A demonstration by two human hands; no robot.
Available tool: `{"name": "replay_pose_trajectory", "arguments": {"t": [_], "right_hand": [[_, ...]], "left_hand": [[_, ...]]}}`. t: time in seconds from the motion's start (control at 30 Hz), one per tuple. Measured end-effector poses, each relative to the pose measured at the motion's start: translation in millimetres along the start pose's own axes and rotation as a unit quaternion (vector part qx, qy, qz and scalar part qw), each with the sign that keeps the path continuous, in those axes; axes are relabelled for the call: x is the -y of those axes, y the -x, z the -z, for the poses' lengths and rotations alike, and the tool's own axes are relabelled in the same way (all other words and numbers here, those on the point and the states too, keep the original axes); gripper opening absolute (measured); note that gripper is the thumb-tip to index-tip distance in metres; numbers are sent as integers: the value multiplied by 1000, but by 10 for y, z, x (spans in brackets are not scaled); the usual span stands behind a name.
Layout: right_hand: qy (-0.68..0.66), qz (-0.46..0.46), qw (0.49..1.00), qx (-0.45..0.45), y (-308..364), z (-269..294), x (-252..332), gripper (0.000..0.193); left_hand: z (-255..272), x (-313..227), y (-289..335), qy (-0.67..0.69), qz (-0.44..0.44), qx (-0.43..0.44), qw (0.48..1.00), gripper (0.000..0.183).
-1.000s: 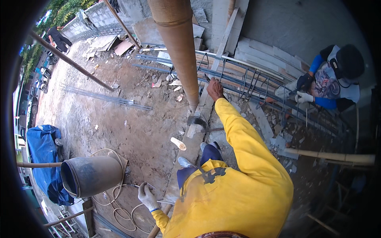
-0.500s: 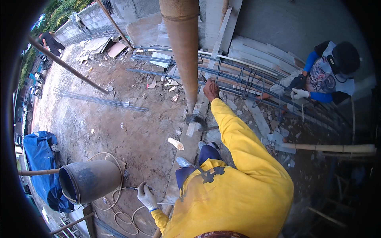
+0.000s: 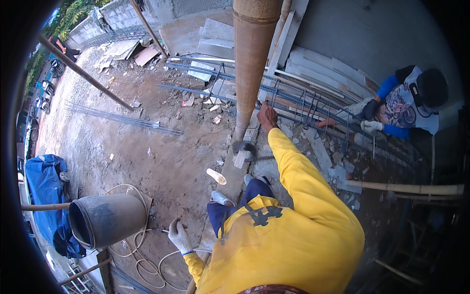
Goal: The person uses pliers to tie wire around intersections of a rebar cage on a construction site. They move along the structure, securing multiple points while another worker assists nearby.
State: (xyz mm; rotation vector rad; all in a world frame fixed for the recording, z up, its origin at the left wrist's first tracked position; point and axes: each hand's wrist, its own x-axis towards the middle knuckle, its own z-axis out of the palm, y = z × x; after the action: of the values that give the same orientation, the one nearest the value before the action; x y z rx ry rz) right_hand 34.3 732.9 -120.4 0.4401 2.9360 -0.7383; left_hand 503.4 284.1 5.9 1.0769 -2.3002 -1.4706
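My right hand (image 3: 267, 117) is bare and closed at the end of my stretched-out yellow sleeve. A small dark tool (image 3: 258, 104), mostly hidden in the fist, sticks out towards the rebar cage (image 3: 306, 100). The cage is made of long ribbed bars with stirrups and lies just beyond that hand. Left of the fist stands a thick bamboo pole (image 3: 252, 63). Low on the left, my left hand (image 3: 180, 236) in a white knit glove has its fingers curled together. A faint thin line rises from its fingertips, too fine to identify.
A grey drum (image 3: 115, 220) lies sideways left of a coiled hose (image 3: 139, 247). Thin rebars (image 3: 122, 120) rest on dirt. A co-worker (image 3: 406, 103) with blue sleeves crouches at the cage's right. Bamboo (image 3: 406, 187) crosses the right side. A blue tarp (image 3: 46, 196) covers something at left.
The head view has shifted, so the bamboo pole appears farther right. My right hand has come slightly nearer, still closed on the dark tool. My left hand has turned a little, fingers pointing more upward.
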Motion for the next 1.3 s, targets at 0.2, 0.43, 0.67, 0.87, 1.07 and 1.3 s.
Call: {"name": "replay_pose_trajectory", "arguments": {"t": [0.2,0.43,0.67,0.87,1.07,1.3], "right_hand": [[-25,-1,997,-72,109,20,139,29],[-166,-94,941,-278,1402,179,401,30],[-232,-62,954,-182,2986,-68,1398,28],[-213,24,964,-155,2413,-472,2342,22],[-183,16,958,-222,1102,-745,2838,20],[-147,-58,953,-258,-452,-1081,3131,28]], "left_hand": [[335,64,-533,-24,7,23,999,29],[1399,194,-1252,34,51,-15,998,31],[1433,19,-2505,-48,-62,90,993,27],[705,-815,-3334,-48,-197,221,954,27],[225,-1384,-4177,-100,-296,257,914,29],[-43,-1572,-6011,-153,-211,202,944,29]]}}
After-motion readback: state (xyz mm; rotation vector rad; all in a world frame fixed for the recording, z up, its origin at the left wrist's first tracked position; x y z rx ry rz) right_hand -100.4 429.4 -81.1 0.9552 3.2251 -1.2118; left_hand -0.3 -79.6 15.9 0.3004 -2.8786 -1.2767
